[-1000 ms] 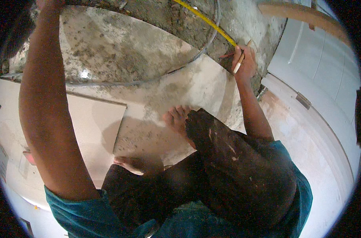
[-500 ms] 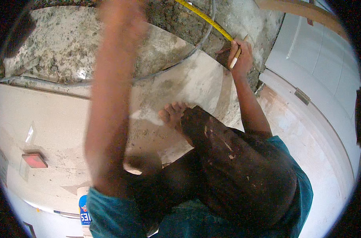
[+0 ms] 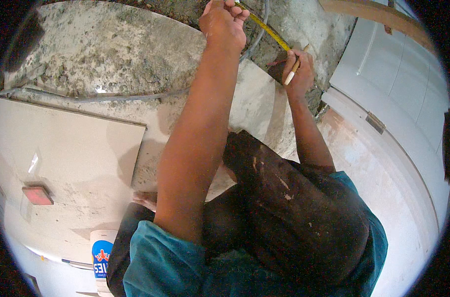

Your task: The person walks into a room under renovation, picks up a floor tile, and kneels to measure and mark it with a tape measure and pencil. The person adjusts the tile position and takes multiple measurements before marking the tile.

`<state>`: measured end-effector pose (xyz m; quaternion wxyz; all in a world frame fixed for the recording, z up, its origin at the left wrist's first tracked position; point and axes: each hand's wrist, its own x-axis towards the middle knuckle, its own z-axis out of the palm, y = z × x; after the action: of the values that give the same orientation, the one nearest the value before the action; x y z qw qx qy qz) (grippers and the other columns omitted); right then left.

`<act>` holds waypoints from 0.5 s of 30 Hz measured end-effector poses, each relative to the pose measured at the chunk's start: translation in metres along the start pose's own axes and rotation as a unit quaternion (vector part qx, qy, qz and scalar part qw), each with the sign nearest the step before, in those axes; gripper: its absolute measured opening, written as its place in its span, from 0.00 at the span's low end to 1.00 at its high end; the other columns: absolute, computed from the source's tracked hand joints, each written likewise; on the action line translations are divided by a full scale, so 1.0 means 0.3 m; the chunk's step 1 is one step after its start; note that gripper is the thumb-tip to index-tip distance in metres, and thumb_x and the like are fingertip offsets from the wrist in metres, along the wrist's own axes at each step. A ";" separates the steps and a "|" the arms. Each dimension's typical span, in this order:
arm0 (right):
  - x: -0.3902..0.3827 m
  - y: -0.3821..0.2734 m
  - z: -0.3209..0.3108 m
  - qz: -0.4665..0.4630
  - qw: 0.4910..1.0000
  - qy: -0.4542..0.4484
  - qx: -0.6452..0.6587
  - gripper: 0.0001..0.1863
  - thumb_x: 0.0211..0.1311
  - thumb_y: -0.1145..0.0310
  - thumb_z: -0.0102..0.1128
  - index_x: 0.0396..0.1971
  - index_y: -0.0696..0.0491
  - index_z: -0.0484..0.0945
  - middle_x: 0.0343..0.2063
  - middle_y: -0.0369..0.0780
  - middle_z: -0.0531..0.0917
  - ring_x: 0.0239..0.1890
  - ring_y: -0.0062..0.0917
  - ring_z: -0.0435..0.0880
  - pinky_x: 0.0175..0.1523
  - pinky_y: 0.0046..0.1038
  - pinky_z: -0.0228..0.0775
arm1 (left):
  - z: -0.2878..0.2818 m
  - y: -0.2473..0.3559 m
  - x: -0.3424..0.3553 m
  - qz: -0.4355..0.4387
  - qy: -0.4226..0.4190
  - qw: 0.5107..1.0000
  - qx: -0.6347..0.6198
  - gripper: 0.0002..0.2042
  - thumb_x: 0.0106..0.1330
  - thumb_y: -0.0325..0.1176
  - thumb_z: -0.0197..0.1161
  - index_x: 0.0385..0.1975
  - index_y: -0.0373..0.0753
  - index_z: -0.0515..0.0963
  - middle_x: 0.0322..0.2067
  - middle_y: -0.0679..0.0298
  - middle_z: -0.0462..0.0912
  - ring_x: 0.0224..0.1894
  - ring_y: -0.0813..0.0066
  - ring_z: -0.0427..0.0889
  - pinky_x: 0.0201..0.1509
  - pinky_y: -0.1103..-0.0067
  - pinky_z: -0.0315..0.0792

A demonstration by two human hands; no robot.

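Observation:
At the top edge, my left hand (image 3: 224, 24) has its fingers closed on a yellow tape measure (image 3: 269, 32). The tape's blade runs down to the right, taut and low over rough grey ground. At its other end, my right hand (image 3: 300, 76) pinches the blade. The same hand also grips a slim tan pen (image 3: 295, 69) with a white end, lying across the fingers. Below the blade, a pale slab (image 3: 254, 94) lies on the ground. Whatever part of the tape measure lies beyond my left fingers is cut off or hidden.
A grey cable (image 3: 131, 97) curves across the dirty floor and behind my left forearm. Large beige tiles (image 3: 76, 143) lie at left, with a small red block (image 3: 38, 195) on top. A white bucket (image 3: 102, 236) stands near my left sleeve. White door panels (image 3: 388, 64) line the right.
My left hand has come down and right from the top edge, and its fingers now show at the tape. My right hand has stayed nearly still with the tape and pen.

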<state>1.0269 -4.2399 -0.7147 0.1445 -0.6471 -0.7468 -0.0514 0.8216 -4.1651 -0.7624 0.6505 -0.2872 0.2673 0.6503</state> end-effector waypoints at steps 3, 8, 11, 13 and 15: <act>0.001 -0.003 0.004 0.002 1.000 0.009 -0.012 0.06 0.64 0.66 0.60 0.35 0.52 0.80 0.30 0.43 0.80 0.33 0.36 0.81 0.40 0.33 0.73 | -0.014 -0.004 0.019 0.022 -0.028 0.999 -0.018 0.09 0.76 0.36 0.49 0.34 0.41 0.72 0.21 0.69 0.69 0.23 0.74 0.68 0.33 0.72 0.67; -0.004 -0.017 -0.003 0.018 1.000 0.001 0.026 0.07 0.65 0.66 0.59 0.35 0.52 0.80 0.30 0.43 0.81 0.34 0.37 0.82 0.41 0.34 0.73 | -0.011 -0.004 0.017 0.016 -0.068 0.997 -0.043 0.10 0.76 0.36 0.47 0.32 0.42 0.72 0.21 0.69 0.70 0.23 0.74 0.69 0.33 0.73 0.67; -0.003 -0.024 -0.005 0.025 0.999 -0.006 0.043 0.07 0.65 0.66 0.59 0.35 0.53 0.80 0.31 0.43 0.81 0.34 0.37 0.81 0.42 0.34 0.73 | -0.001 -0.003 0.014 0.013 -0.061 0.997 -0.042 0.10 0.76 0.36 0.47 0.32 0.42 0.72 0.21 0.69 0.70 0.23 0.75 0.68 0.32 0.73 0.67; 0.000 -0.026 -0.005 0.020 0.999 -0.007 0.028 0.07 0.65 0.66 0.59 0.35 0.53 0.80 0.31 0.43 0.81 0.34 0.37 0.81 0.42 0.34 0.73 | 0.008 0.002 0.011 0.007 -0.038 0.999 -0.034 0.10 0.76 0.36 0.48 0.31 0.41 0.71 0.21 0.69 0.69 0.23 0.75 0.67 0.32 0.73 0.66; 0.000 -0.024 -0.005 -0.001 1.000 0.001 0.014 0.07 0.65 0.66 0.59 0.35 0.54 0.80 0.31 0.43 0.81 0.34 0.37 0.81 0.42 0.34 0.73 | 0.019 0.008 0.006 -0.004 -0.008 1.000 -0.022 0.10 0.76 0.35 0.48 0.31 0.40 0.71 0.21 0.69 0.68 0.22 0.75 0.66 0.32 0.73 0.65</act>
<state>1.0201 -4.2415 -0.7125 0.1539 -0.6440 -0.7482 -0.0420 0.8191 -4.1597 -0.7598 0.6489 -0.2976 0.2468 0.6553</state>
